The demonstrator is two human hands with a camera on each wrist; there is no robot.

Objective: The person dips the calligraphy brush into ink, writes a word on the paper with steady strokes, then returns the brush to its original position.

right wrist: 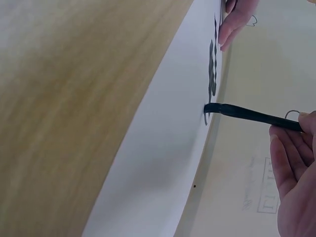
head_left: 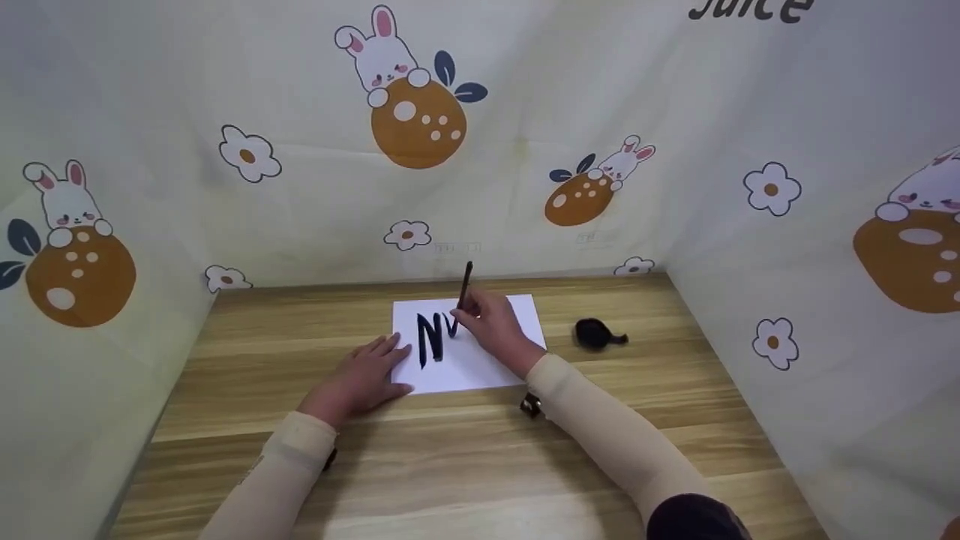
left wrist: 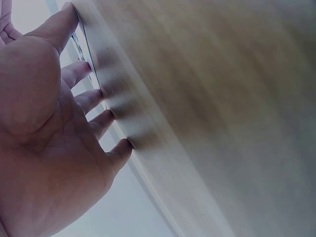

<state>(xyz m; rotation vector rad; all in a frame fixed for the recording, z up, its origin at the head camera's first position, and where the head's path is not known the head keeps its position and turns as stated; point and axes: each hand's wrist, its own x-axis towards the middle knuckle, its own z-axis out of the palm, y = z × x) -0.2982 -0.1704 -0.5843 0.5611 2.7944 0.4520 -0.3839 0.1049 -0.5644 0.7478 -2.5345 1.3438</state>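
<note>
A white sheet of paper (head_left: 465, 367) lies on the wooden table, bearing a thick black letter N (head_left: 430, 339) and a smaller V-like stroke right of it. My right hand (head_left: 491, 330) pinches a dark paintbrush (right wrist: 247, 113) between thumb and fingers, its handle pointing up. In the right wrist view the bent bristle tip meets the paper at the newer stroke. My left hand (head_left: 360, 379) rests at the sheet's left edge, fingers spread and fairly straight. In the left wrist view its fingertips (left wrist: 124, 147) touch down along the surface.
A small black dish (head_left: 593, 334) with a short handle stands right of the paper. Pale curtains (head_left: 517, 150) printed with rabbits, oranges and flowers enclose the wooden table (head_left: 420, 472) at the back and both sides.
</note>
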